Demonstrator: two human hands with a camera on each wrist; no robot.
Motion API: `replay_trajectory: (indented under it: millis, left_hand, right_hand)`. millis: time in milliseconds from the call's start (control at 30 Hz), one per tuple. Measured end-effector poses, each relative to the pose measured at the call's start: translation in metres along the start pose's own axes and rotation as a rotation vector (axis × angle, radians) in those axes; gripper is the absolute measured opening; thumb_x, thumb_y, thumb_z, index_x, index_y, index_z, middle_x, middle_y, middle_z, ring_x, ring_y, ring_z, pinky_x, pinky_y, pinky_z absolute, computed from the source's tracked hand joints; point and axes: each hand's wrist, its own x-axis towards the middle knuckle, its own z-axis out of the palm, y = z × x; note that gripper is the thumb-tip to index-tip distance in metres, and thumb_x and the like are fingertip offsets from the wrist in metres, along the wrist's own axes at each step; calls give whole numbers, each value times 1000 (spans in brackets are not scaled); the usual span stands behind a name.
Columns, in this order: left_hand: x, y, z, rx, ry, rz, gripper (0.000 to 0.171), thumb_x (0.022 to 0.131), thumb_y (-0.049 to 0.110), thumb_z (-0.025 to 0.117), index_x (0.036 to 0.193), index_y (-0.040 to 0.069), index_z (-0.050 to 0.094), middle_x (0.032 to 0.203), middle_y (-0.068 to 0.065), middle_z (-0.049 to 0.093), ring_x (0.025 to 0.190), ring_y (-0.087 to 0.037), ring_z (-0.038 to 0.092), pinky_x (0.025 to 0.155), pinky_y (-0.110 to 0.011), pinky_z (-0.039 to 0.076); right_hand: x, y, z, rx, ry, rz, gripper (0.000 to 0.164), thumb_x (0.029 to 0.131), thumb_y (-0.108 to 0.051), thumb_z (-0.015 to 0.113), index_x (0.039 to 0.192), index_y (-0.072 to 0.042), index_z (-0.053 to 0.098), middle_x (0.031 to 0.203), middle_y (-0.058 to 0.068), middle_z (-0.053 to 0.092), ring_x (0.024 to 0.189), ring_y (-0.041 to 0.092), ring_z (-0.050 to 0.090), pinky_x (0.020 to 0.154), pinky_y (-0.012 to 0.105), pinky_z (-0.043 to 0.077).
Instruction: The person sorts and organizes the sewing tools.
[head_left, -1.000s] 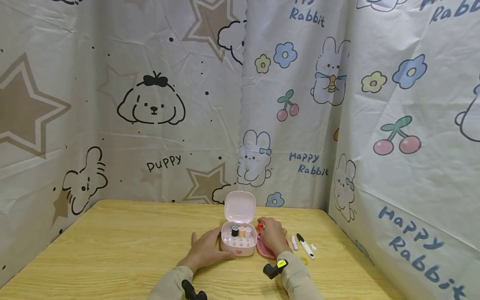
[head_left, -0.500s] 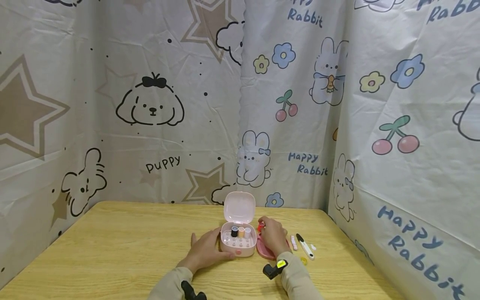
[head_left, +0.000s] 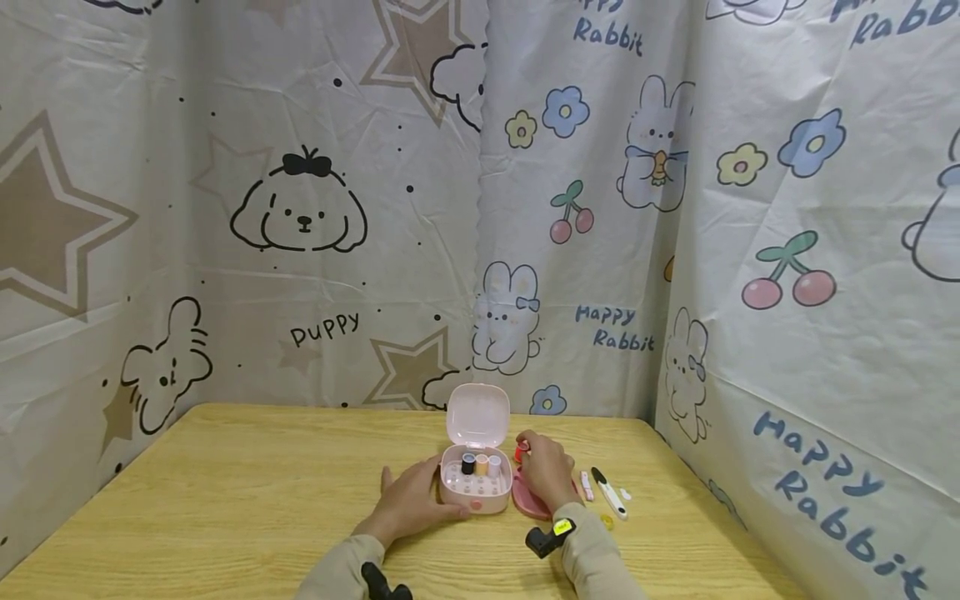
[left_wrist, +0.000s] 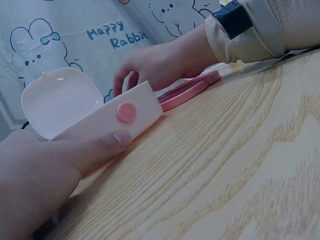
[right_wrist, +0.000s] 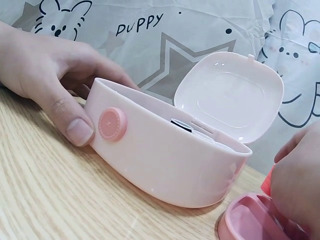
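A pale pink sewing box stands with its lid raised. Inside, a black thread spool, a peach one and a white one sit in a row on a pegged insert. My left hand grips the box at its left side, thumb on the front below the round button. Just right of the box, my right hand pinches a red thread spool. Under that hand lies a darker pink tray, partly hidden by it.
Right of the tray lie a small pink-and-white item, a black-and-white slim tool, a small white piece and a yellow round item. A printed curtain closes off the back and sides of the wooden table.
The head view has drifted very slightly. Both hands keep their places, the left at the box and the right with the red spool.
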Motion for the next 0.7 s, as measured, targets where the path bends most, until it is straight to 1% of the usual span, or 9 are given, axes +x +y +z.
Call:
replay_trajectory:
  millis: [133,333,700]
  left_hand:
    - [-1,-1,1,2,0,3,107,68,70,86,149,8,53,142,-11,62,131,-37,55,105,-86,1]
    - [-1,-2,1,1,-1,-2,107,68,69,86,149,7,53,143,-11,61,132,-37,55,105,-86,1]
    - [-2,-1,-1,9,-4,-9,107,69,70,85,150,8,53,143,-11,60,134,-37,53,107,-84,1]
  right_hand:
    - [-1,1,0,0,12,-6,24,92,-9,76,115,-15,74,104,5,73,97,33,67,72,50,46]
    - [0,1,1,9,18,-3,25,92,-9,75,115,-16,74,105,5,73,98,33,67,75,52,46]
    - [0,-3,-9,39,15,11,24,92,-10,75,116,-15,73,102,2,72,99,31,66,79,53,46]
